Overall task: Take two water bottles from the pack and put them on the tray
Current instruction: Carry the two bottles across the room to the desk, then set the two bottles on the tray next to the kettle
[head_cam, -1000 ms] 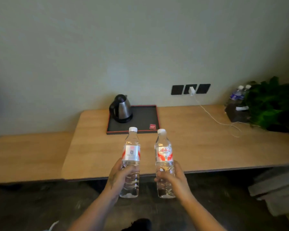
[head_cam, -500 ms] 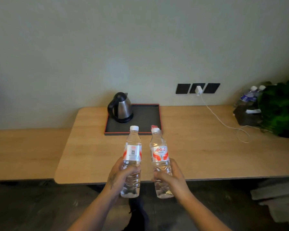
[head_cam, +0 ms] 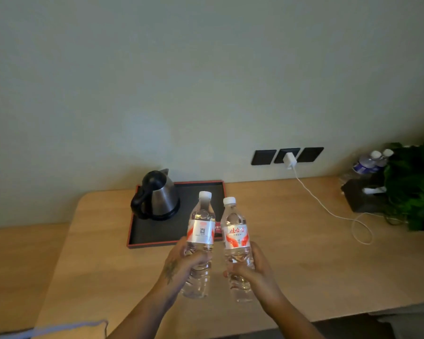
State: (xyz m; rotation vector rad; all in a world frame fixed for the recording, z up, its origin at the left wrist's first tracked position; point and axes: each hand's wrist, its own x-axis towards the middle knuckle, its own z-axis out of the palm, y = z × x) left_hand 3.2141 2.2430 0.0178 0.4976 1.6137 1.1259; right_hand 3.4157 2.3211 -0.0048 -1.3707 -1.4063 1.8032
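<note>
Two water bottles, left bottle (head_cam: 200,241) gripped in the left hand (head_cam: 181,265) and right bottle (head_cam: 238,248) in the right hand (head_cam: 255,267), hover upright above the worktop (head_cam: 304,241) and should land on the tray (head_cam: 157,238) right of the kettle (head_cam: 157,195).

kettle (head_cam: 158,195) fills tray's (head_cam: 157,237) left, right half open

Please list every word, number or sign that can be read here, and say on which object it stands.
"娃哈哈", red, on the label of the right bottle, roughly legible.
Left bottle: a QR code; small print too blurred.
Red card on the tray: unreadable.
Far bottles: blue labels unreadable.
</note>
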